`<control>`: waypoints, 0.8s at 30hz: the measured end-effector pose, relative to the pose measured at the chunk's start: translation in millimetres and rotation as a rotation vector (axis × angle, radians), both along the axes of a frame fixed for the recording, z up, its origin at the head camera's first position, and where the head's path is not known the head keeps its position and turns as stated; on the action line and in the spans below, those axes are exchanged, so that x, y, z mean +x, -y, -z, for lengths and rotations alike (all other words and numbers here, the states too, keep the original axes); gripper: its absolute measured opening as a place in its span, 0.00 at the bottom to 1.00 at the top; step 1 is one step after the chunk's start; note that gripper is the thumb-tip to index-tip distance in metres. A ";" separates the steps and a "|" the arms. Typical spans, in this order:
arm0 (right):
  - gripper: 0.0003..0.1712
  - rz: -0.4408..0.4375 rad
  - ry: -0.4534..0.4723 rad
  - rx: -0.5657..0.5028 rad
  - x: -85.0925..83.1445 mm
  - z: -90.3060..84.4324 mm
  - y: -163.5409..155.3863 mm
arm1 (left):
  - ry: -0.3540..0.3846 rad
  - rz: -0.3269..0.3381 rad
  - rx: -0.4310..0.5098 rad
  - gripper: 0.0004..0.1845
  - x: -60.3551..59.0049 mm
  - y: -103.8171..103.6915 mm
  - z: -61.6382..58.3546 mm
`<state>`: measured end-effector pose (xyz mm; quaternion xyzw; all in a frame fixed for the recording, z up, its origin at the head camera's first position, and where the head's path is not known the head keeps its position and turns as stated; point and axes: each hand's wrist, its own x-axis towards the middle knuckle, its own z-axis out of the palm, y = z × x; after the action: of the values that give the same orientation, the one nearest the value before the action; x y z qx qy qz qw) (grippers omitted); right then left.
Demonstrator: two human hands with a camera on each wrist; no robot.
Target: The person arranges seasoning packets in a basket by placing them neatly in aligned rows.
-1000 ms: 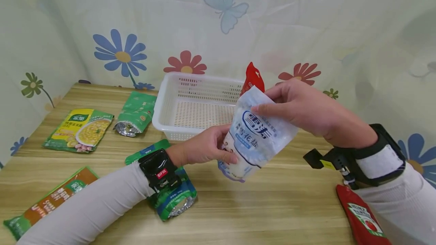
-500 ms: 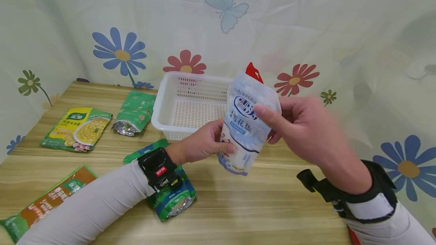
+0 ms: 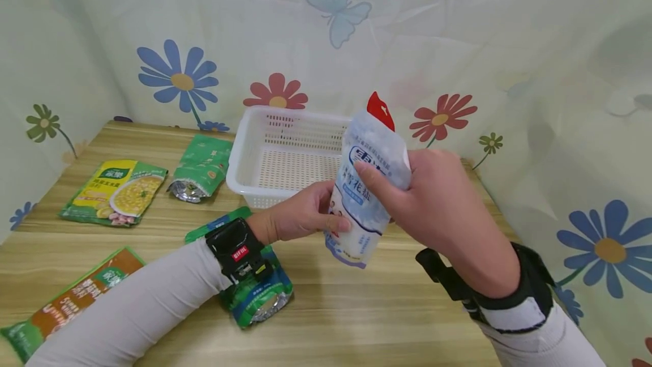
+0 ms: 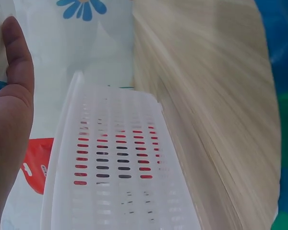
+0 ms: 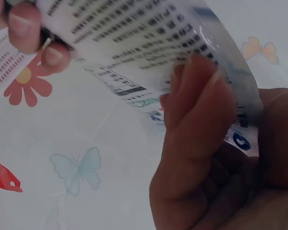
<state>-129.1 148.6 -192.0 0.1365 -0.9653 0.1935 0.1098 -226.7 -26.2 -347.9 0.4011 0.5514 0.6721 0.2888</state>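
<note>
A white and pale-blue salt pouch point(image 3: 364, 208) is held up above the table, in front of the basket. My left hand point(image 3: 300, 214) grips its lower left side, thumb across the front. Higher up, on the right edge, my right hand point(image 3: 433, 197) pinches the pouch between thumb and fingers. The right wrist view shows the printed back of the pouch point(image 5: 134, 43), with the right fingers point(image 5: 197, 110) curled against it. Only part of the left hand point(image 4: 14, 105) shows in the left wrist view. A white perforated basket point(image 3: 265, 194) stands behind the pouch, a red packet point(image 3: 379, 111) sticking up at its right.
A yellow-green soup packet point(image 3: 117, 192) and a green pouch point(image 3: 202, 167) lie left of the basket. Under the left forearm is a green-blue pouch point(image 3: 262, 293). An orange-brown packet point(image 3: 84, 293) lies at front left. A flowered curtain point(image 3: 433, 33) hangs behind the wooden table point(image 3: 367, 316).
My right hand has moved down from the pouch's top corner to its right edge, and the pouch has turned more upright. The left hand has kept its hold. The red ketchup pouch has left view.
</note>
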 end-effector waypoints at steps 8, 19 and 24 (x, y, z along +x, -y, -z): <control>0.19 -0.020 0.036 0.027 -8.1 -5.3 7.9 | -0.022 -0.004 -0.013 0.48 -3.8 8.4 -3.5; 0.22 0.008 -0.054 0.053 -38.8 -22.4 11.3 | -0.091 -0.286 -0.080 0.42 -9.8 26.0 -22.4; 0.22 0.031 -0.068 0.027 -52.0 -27.5 13.7 | -0.098 -0.426 -0.151 0.30 -11.6 36.9 -28.8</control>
<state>-181.1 134.9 -164.5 0.1293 -0.9655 0.1741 0.1439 -238.3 -63.1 -319.2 0.2852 0.6858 0.6542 0.1425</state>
